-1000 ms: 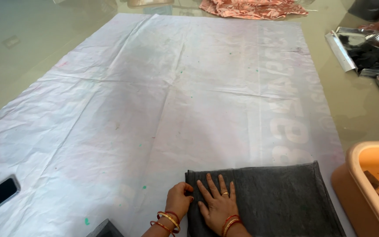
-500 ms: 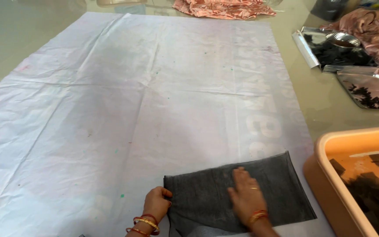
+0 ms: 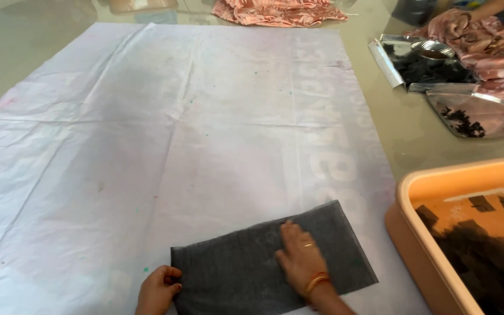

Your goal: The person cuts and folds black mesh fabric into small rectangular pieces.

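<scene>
A folded piece of dark grey mesh fabric (image 3: 240,268) lies at the near edge of a large white sheet (image 3: 164,128) spread on the floor. My right hand (image 3: 297,256) rests flat on the fabric's middle, fingers together, with bangles on the wrist. My left hand (image 3: 157,287) pinches the fabric's left edge.
An orange plastic tub (image 3: 415,198) with dark square pieces stands at the right. Metal trays (image 3: 479,114) with dark bits sit at the far right, beside another person in pink clothing (image 3: 479,29). Pink cloth (image 3: 275,10) lies beyond the sheet's far edge.
My right hand has slid to the right across the grey fabric, flattening it. The view has shifted, bringing more of the tub and trays in.
</scene>
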